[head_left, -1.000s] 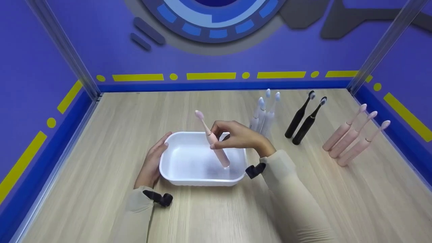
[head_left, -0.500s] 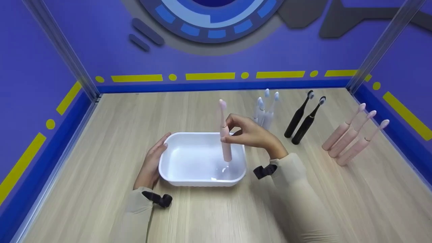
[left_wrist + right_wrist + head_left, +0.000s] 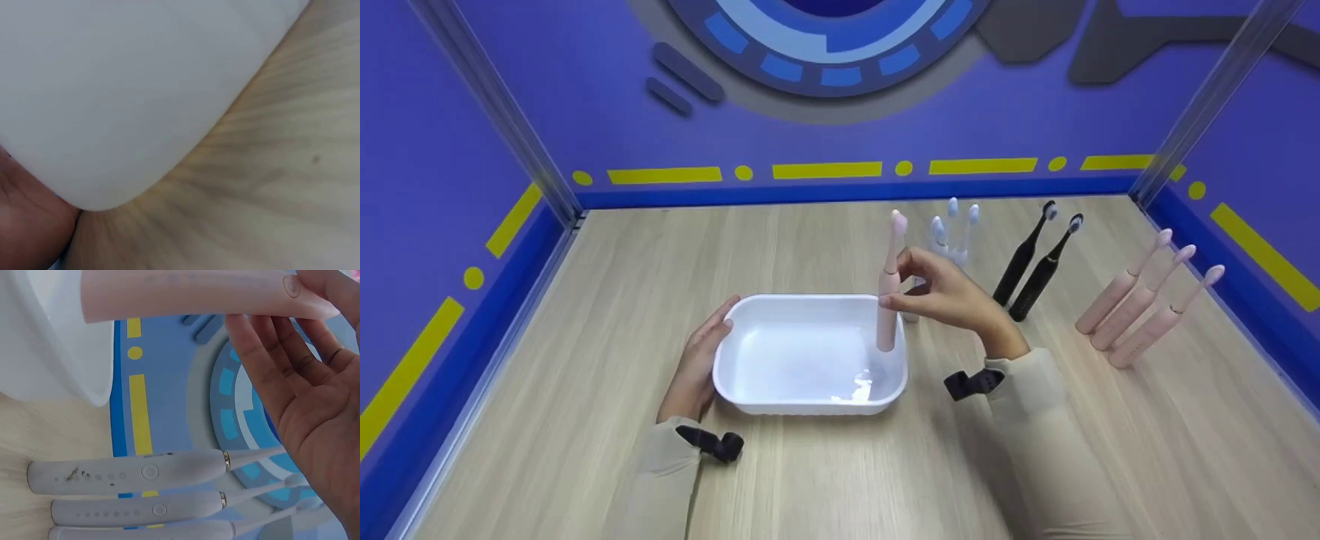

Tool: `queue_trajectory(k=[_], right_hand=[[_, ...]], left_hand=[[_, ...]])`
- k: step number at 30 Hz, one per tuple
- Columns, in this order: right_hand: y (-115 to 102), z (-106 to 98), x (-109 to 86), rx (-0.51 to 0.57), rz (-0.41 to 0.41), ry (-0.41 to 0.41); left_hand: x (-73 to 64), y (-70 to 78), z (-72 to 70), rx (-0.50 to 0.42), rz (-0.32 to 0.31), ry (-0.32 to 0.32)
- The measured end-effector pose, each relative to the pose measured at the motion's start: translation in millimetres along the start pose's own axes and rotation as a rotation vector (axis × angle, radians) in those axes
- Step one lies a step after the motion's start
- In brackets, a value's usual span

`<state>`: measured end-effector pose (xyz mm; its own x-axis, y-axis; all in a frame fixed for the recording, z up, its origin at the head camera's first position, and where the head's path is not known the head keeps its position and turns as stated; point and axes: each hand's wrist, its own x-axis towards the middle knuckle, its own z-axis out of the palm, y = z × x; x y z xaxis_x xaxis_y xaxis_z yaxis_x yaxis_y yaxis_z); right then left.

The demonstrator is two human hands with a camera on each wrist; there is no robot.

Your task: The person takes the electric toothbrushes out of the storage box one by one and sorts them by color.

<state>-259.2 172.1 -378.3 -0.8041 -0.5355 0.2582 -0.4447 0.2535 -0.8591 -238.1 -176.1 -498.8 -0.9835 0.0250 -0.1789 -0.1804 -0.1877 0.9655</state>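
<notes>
A pink electric toothbrush (image 3: 887,330) stands nearly upright above the right end of a white basin (image 3: 810,407), brush head up. My right hand (image 3: 949,296) pinches its upper handle between thumb and fingertips. In the right wrist view the button side of the pink handle (image 3: 185,295) shows, the basin wall (image 3: 62,354) behind its lower end. My left hand (image 3: 697,367) lies along the basin's left side, straight fingers on the outer wall and thumb at the rim. The left wrist view shows part of that palm (image 3: 34,219) against the basin's outer wall (image 3: 124,101).
Several white toothbrushes (image 3: 129,475) stand just right of the basin, partly hidden by my right hand in the head view. Two black toothbrushes (image 3: 1039,281) stand farther right, then three pink ones (image 3: 1136,304). Blue panels (image 3: 840,142) border the wooden table (image 3: 652,255).
My right hand has carried the pink toothbrush to the right and slightly up, from over the basin's middle to its right rim. The toothbrush has swung from leftward tilt to nearly upright. My left hand stays put.
</notes>
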Motion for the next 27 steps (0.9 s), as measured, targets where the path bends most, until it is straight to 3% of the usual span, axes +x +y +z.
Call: queue_trajectory(k=[7, 27], right_hand=[[2, -12, -10.9, -0.011, 0.046, 0.049], [13, -48, -44.1, -0.136, 0.064, 0.235]], left_hand=[[0.0, 0.2, -1.2, 0.005, 0.000, 0.003], [0.6, -1.8, -2.0, 0.008, 0.033, -0.025]])
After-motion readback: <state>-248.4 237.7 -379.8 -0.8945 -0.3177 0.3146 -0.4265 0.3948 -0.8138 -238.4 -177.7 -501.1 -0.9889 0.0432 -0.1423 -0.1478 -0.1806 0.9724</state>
